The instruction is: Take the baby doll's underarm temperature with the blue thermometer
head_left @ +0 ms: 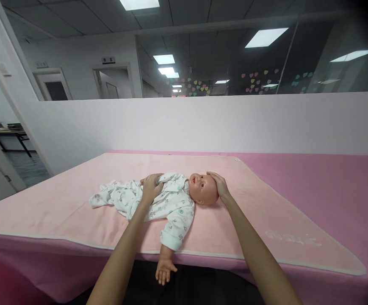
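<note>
A baby doll [184,203] in a white patterned romper lies on its back on a light pink blanket [260,212], head to the right. My left hand [151,187] rests on the doll's chest, fingers curled into the romper fabric. My right hand [219,184] cups the top of the doll's bald head [203,189], fingers curved around it. The doll's near arm [167,254] sticks out over the front edge of the blanket, its hand hanging past the table edge.
The blanket covers a table with a darker pink cover [339,186]. A white partition wall [203,123] runs behind it, with glass above. An open doorway and a desk [9,135] are at the far left.
</note>
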Demonstrator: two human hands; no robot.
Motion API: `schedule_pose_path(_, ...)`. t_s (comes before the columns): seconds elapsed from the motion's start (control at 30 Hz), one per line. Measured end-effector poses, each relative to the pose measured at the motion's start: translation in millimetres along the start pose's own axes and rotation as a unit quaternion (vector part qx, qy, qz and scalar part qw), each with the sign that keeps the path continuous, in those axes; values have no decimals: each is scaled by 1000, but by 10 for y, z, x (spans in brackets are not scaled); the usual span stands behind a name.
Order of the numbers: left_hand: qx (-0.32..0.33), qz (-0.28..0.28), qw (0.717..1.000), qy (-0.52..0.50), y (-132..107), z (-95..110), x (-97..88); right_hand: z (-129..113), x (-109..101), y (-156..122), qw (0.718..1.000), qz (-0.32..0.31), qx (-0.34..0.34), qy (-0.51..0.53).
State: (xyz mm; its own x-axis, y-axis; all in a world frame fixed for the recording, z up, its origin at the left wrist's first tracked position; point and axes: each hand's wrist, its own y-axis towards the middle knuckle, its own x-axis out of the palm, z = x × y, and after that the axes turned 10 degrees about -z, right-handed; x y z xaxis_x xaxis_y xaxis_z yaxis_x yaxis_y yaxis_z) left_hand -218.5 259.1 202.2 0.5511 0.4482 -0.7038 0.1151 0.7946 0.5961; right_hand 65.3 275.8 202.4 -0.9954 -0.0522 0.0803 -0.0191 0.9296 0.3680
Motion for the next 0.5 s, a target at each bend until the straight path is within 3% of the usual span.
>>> schedule_pose_path(0.27,6,7,1000,-2,-13,16,-2,37,-8,27,1000,18,2,-13)
schedule_pose_path(0.5,8,5,1000,4,-27,33,-10,7,-17,-19,999,-38,14,-36)
